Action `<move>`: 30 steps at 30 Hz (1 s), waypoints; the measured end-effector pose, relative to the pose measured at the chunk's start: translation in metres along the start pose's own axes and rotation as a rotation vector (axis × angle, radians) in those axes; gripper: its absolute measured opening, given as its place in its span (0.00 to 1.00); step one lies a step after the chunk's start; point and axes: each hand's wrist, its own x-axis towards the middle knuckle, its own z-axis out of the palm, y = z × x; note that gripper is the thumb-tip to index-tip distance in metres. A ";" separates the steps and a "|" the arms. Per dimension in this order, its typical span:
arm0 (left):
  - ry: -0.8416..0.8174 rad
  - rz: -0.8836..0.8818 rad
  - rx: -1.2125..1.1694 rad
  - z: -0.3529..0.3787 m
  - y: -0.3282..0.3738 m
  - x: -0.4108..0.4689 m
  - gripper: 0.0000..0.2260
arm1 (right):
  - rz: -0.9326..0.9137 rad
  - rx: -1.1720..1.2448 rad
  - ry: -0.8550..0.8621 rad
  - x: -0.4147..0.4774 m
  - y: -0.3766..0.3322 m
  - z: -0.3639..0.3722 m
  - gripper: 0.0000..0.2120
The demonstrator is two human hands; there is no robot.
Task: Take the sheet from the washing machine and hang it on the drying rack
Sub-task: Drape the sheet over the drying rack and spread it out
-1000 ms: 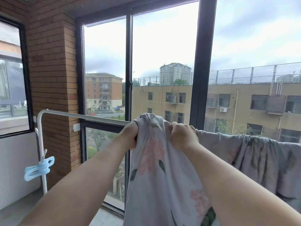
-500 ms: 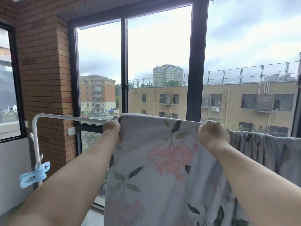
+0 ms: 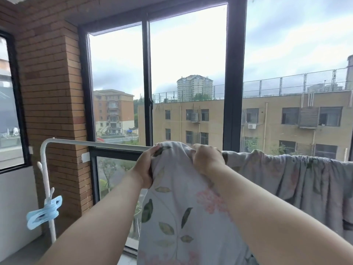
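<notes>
A pale grey sheet (image 3: pixel 183 211) printed with pink flowers and green leaves hangs over the white top bar of the drying rack (image 3: pixel 99 144) in front of the window. My left hand (image 3: pixel 146 167) grips the sheet's left edge just below the bar. My right hand (image 3: pixel 207 159) grips a bunched fold at the top, close beside the left hand. To the right the sheet lies draped along the bar in loose folds. The washing machine is out of view.
The rack's white upright (image 3: pixel 46 188) stands at the left with a light blue clothes peg (image 3: pixel 44 212) clipped to it. A brick pillar (image 3: pixel 51 111) and dark-framed windows (image 3: pixel 234 77) lie directly behind the rack. A grey ledge runs along the floor at left.
My hands had spread the sheet wide along the bar, and have now come back close together, bunching its top again. The left hand moved right along the bar.
</notes>
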 end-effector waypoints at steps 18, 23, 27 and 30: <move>0.077 0.131 0.003 0.018 0.051 0.010 0.04 | 0.267 0.094 0.280 -0.016 0.055 -0.031 0.11; 0.220 0.138 -0.046 -0.006 0.065 0.013 0.05 | 0.375 0.063 0.274 -0.015 0.050 -0.033 0.14; 0.242 0.134 -0.008 -0.023 0.064 0.017 0.07 | 0.497 -0.067 0.146 -0.006 0.039 -0.027 0.20; 0.161 0.075 0.143 -0.027 0.058 0.013 0.09 | 0.498 -0.189 0.105 0.005 0.024 -0.022 0.20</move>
